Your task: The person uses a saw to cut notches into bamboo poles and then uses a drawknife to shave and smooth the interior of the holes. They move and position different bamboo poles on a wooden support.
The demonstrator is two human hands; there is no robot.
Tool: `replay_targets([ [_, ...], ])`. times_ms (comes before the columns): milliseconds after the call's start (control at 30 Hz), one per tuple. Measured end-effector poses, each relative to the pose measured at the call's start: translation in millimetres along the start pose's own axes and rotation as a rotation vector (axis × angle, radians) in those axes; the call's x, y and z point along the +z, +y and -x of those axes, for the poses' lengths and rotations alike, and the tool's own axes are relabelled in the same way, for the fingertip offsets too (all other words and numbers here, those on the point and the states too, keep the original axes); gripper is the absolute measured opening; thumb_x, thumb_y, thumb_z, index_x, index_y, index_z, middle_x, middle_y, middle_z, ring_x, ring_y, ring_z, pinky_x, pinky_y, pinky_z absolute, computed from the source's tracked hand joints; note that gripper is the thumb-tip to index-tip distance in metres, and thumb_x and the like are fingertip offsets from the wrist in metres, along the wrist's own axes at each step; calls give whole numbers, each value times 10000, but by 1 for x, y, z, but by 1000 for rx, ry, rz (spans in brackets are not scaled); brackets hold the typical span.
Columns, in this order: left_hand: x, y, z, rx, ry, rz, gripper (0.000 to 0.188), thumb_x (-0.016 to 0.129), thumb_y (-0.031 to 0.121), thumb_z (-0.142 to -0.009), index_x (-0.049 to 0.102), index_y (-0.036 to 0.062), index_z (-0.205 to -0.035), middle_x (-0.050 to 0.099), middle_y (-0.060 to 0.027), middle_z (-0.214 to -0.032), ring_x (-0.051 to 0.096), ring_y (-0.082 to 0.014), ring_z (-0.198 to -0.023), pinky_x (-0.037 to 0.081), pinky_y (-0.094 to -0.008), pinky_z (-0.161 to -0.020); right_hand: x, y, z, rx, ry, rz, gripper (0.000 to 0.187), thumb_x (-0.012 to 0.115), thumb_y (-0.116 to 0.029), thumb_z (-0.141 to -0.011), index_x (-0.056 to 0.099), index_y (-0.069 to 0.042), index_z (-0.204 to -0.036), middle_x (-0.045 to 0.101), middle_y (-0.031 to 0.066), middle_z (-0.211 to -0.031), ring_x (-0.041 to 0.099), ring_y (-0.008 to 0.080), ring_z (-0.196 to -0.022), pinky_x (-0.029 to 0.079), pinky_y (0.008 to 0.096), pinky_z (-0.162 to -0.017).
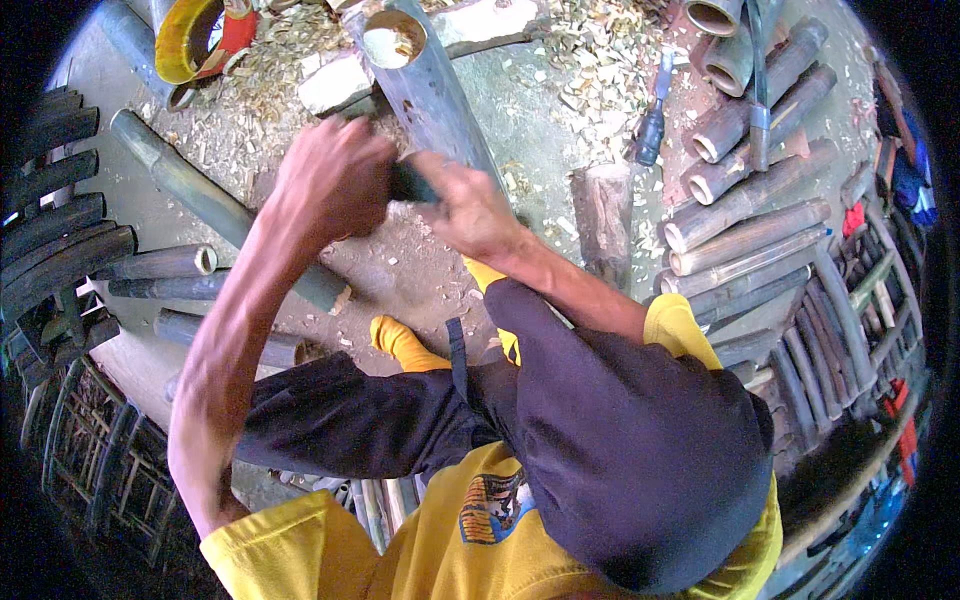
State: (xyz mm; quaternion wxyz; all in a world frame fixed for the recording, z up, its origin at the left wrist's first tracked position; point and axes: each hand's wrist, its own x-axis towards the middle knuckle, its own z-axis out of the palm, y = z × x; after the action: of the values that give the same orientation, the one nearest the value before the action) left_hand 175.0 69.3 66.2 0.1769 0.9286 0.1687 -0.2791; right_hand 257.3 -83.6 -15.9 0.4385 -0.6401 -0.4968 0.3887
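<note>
Both of my hands are raised in front of me, close together over the near part of a thick grey bamboo pole. My left hand is closed in a fist, slightly blurred. My right hand is curled with its thumb side towards the left. Between them shows a short, dark, rounded piece that both hands seem to grip. Its kind and both its ends are hidden by the fingers. The pole's cut, hollow end faces up at the far side, with pale chips inside.
Pale shavings litter the floor. A dark-handled tool and a wooden stump stand right of the pole. Cut bamboo lengths lie stacked at right. Left are a long bamboo pole and a yellow-red ring-shaped thing.
</note>
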Motion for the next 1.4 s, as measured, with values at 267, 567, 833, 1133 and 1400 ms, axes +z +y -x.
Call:
replay_targets([
  [267,122,12,65,-257,262,506,354,687,158,-556,665,91,-903,627,-151,-692,628,-321,-652,522,-394,-629,10,0,3,-114,-546,344,370,536,-49,-691,513,-76,-1060,592,146,-814,606,344,-761,502,437,-665],
  [567,71,-25,44,-178,-242,403,308,678,190,-551,635,32,-812,633,-171,-694,636,-313,-664,515,-404,-646,26,-13,11,95,-448,105,375,560,-23,-695,471,-34,-1059,578,226,-754,612,381,-714,505,451,-618],
  [833,132,116,84,-813,-244,1439,282,703,137,-610,617,-54,-799,602,-55,-647,559,-124,-570,476,-318,-547,-10,15,17,-439,-1208,242,205,590,-130,-707,515,-69,-888,581,129,-604,618,332,-604,472,456,-461],
  [1133,155,182,99,-814,332,1555,343,688,171,-666,586,-25,-928,620,-147,-686,613,-174,-632,494,-334,-607,-70,-28,17,-725,-706,272,393,628,-198,-658,577,-92,-1033,593,94,-966,545,249,-1016,435,412,-899],
  [1400,117,173,24,38,226,1575,921,709,390,-716,214,-44,-1361,294,-209,-1382,302,-327,-1287,264,-416,-1048,-136,-29,24,580,-450,111,569,591,-114,-763,402,-75,-1298,593,46,-890,571,147,-750,461,292,-659],
])
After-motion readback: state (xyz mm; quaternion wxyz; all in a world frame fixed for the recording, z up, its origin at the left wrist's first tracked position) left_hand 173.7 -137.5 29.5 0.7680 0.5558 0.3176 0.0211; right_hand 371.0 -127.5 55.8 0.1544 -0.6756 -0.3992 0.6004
